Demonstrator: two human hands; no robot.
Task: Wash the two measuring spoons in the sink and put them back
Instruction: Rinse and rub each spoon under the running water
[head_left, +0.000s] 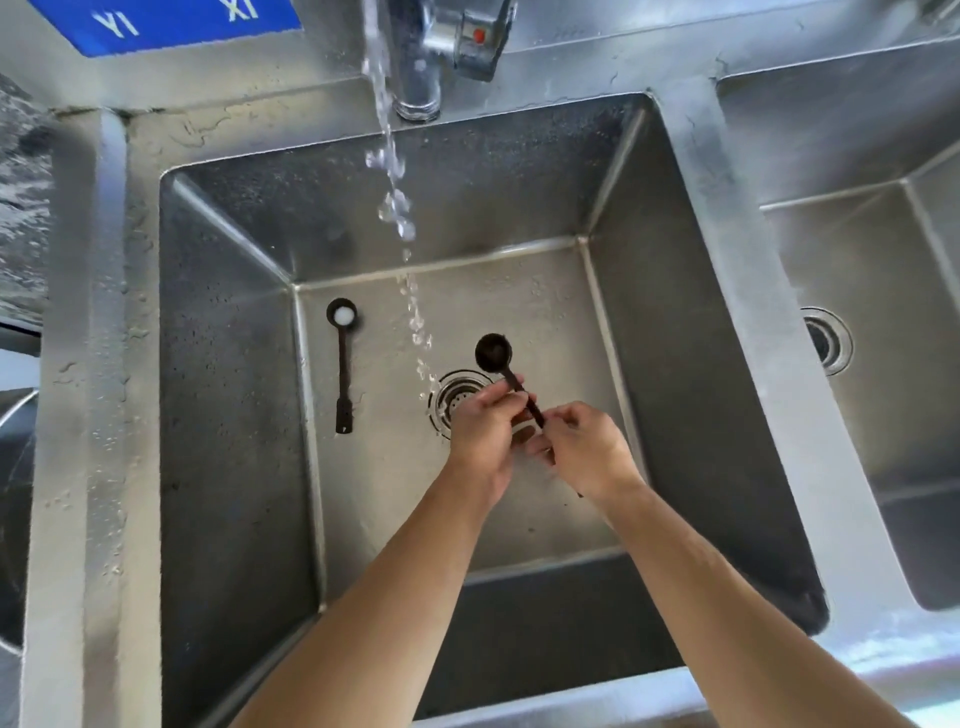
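Note:
A dark measuring spoon (492, 353) is held over the drain (453, 399) of the steel sink (519, 291), bowl pointing away from me. My left hand (485, 431) pinches its handle near the bowl, and my right hand (584, 449) grips the handle's lower end. A second, smaller dark measuring spoon (342, 364) lies flat on the sink floor at the left, with white foam or water in its bowl. Water falls from the faucet (415, 57) in a thin stream (397, 208), landing just left of the held spoon.
A second sink basin (883, 291) with its own drain lies to the right, past a steel divider. A blue label (156, 23) sits on the back wall at the top left. A wet steel ledge runs along the left side.

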